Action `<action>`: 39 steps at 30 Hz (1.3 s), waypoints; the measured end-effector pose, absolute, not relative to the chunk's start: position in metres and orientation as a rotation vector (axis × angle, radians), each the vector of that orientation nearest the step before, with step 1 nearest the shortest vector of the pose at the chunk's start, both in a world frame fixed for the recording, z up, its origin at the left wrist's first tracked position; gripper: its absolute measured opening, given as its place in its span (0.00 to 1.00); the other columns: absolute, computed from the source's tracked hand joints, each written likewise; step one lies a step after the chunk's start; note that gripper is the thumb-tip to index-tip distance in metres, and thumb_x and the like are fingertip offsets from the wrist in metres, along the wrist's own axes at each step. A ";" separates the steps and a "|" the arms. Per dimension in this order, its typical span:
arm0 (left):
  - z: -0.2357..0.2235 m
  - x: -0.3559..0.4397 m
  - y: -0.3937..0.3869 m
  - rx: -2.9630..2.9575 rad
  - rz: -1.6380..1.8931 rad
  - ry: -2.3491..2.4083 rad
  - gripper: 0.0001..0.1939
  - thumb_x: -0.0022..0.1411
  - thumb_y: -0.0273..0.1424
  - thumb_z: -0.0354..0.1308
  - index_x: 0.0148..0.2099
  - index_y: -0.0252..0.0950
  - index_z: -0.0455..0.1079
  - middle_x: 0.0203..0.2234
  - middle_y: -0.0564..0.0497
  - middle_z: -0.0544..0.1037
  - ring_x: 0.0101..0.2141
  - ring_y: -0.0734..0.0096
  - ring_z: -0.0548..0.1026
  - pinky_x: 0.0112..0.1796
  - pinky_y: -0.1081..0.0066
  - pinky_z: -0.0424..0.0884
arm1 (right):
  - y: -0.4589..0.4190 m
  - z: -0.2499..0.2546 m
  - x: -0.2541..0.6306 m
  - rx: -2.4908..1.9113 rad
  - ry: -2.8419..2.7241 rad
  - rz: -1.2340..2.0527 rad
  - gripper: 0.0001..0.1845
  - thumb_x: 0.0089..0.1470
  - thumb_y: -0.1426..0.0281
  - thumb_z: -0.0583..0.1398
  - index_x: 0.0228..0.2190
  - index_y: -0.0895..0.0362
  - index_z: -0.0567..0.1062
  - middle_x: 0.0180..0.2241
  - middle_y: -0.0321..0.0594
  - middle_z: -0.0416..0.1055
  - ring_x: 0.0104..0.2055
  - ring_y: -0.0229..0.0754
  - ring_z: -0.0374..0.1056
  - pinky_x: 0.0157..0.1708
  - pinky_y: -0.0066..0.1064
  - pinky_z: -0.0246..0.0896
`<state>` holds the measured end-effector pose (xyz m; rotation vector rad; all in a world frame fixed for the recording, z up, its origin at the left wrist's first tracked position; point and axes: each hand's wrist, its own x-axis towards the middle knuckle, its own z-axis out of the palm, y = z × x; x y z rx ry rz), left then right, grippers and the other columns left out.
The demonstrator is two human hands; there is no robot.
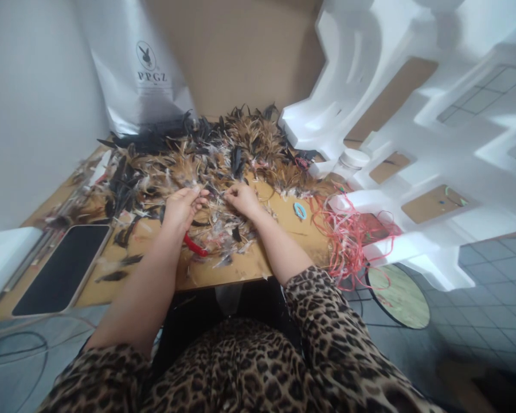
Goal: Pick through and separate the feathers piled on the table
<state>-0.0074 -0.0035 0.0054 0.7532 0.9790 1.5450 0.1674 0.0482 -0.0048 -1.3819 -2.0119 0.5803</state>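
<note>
Both hands are over the table's middle, among loose brown, black and pale feathers [178, 166]. My left hand [183, 207] is closed, thumb against the fingers, pinching what looks like a feather. A short gap to its right, my right hand [243, 199] is also closed in a pinch at the edge of the feathers. What its fingertips hold is too small to make out. Below the hands lies a scatter of whitish feather bits [223, 232]. A red curved object [195, 245] lies just under my left wrist.
A phone [62, 269] lies at the left. Behind the feathers stands a silver bag [141, 74]. On the right are a blue ring [300, 211], tangled pink ribbons [348, 246], a white-lidded jar [353, 159] and large white foam packing [468, 132]. A round mirror-like disc [398, 295] sits below the table edge.
</note>
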 end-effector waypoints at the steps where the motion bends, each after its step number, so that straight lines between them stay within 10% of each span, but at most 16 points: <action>1: 0.004 -0.008 -0.003 0.753 1.546 0.974 0.09 0.47 0.31 0.65 0.28 0.30 0.71 0.25 0.48 0.78 0.19 0.83 0.71 0.19 0.84 0.63 | 0.046 -0.005 0.164 -1.403 -2.019 0.540 0.10 0.46 0.65 0.59 0.29 0.57 0.77 0.28 0.36 0.74 0.31 0.36 0.65 0.33 0.27 0.57; 7: 0.002 -0.008 -0.002 0.760 1.538 0.964 0.08 0.48 0.30 0.64 0.28 0.30 0.71 0.25 0.48 0.79 0.20 0.83 0.71 0.19 0.84 0.62 | 0.046 -0.005 0.156 -1.475 -2.011 0.362 0.15 0.50 0.64 0.57 0.39 0.55 0.76 0.37 0.40 0.73 0.40 0.41 0.66 0.42 0.32 0.59; 13: 0.003 -0.007 -0.002 0.745 1.532 0.968 0.07 0.49 0.30 0.64 0.29 0.30 0.72 0.24 0.48 0.78 0.19 0.83 0.71 0.19 0.84 0.62 | 0.055 -0.008 0.158 -1.437 -1.973 0.370 0.09 0.49 0.69 0.56 0.27 0.57 0.76 0.33 0.40 0.72 0.38 0.40 0.65 0.42 0.31 0.58; 39: 0.006 -0.010 -0.003 0.569 1.487 0.704 0.03 0.54 0.21 0.58 0.32 0.32 0.72 0.33 0.48 0.80 0.26 0.79 0.76 0.21 0.84 0.67 | 0.024 0.008 0.138 -0.887 -1.100 1.581 0.12 0.42 0.63 0.64 0.25 0.60 0.70 0.16 0.27 0.60 0.16 0.25 0.48 0.16 0.20 0.39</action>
